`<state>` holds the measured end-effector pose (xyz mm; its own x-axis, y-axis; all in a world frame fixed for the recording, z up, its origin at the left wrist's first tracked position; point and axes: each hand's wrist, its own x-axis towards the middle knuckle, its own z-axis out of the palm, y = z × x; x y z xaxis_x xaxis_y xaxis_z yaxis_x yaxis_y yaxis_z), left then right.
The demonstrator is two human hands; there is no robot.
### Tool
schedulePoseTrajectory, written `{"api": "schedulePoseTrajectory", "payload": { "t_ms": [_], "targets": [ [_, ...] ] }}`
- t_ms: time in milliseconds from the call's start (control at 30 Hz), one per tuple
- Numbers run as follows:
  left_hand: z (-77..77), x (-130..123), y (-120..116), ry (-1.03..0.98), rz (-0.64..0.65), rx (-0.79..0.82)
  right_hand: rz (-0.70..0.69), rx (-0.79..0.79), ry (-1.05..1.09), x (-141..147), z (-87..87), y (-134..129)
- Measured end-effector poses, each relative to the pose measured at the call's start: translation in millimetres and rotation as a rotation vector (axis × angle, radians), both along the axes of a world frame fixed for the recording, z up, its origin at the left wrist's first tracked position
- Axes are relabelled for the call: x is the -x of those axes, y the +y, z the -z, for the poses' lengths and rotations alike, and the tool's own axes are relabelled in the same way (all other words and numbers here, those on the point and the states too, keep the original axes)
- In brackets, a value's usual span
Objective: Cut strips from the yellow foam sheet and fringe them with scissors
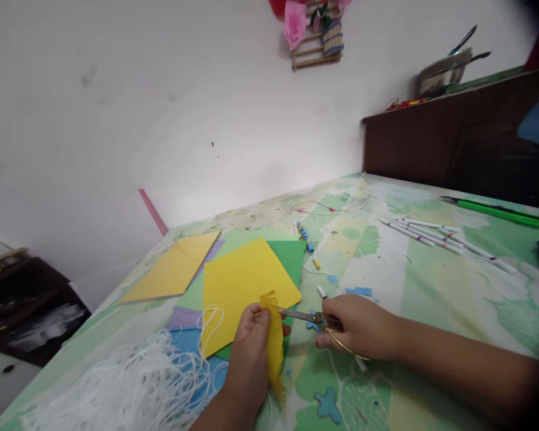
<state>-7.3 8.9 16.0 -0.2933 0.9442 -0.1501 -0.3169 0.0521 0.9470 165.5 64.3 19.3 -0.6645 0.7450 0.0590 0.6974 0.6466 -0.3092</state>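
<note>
A narrow yellow paper strip [273,347] with a fringed edge is pinched in my left hand [254,341]. My right hand [359,326] grips a pair of scissors [312,316] by the handles, and the blade tips reach the strip's right side near its top. Beneath the strip and to its left lies a yellow sheet [242,281] on top of green, purple and blue sheets. Small blue cut shapes lie around the scissors, one of them [327,405] below my right hand. A white stick is partly hidden behind my right hand.
White string [135,383] is heaped at the lower left. An orange-yellow sheet [175,266] lies at the back left. Several white sticks [431,235] and a green cutter [498,213] are at the right. A small blue flute-like piece [306,237] sits behind the paper.
</note>
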Motion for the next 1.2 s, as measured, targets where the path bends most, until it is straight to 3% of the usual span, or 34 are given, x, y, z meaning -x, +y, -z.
{"api": "schedulePoseTrajectory", "payload": {
  "t_ms": [133,333,800,1033,1200],
  "targets": [
    [2.5,2.6,1.1,-0.043,-0.009,-0.018,0.016,-0.013,0.006,0.7,1.5,-0.3],
    [-6.1,-3.4,-1.4,0.012,-0.061,-0.002,0.092,0.010,0.003,2.0,1.6,-1.6],
    [-1.4,-3.2,-4.9,0.192,0.095,0.011,0.061,0.013,0.008,3.0,1.6,-0.1],
    [-6.0,-8.7,-5.5,0.149,0.008,0.011,0.038,0.020,0.023,2.9,0.9,-0.2],
    [-6.7,-9.7,-6.0,0.134,0.022,0.009,0.040,0.030,0.019,3.2,0.8,0.7]
  ]
}}
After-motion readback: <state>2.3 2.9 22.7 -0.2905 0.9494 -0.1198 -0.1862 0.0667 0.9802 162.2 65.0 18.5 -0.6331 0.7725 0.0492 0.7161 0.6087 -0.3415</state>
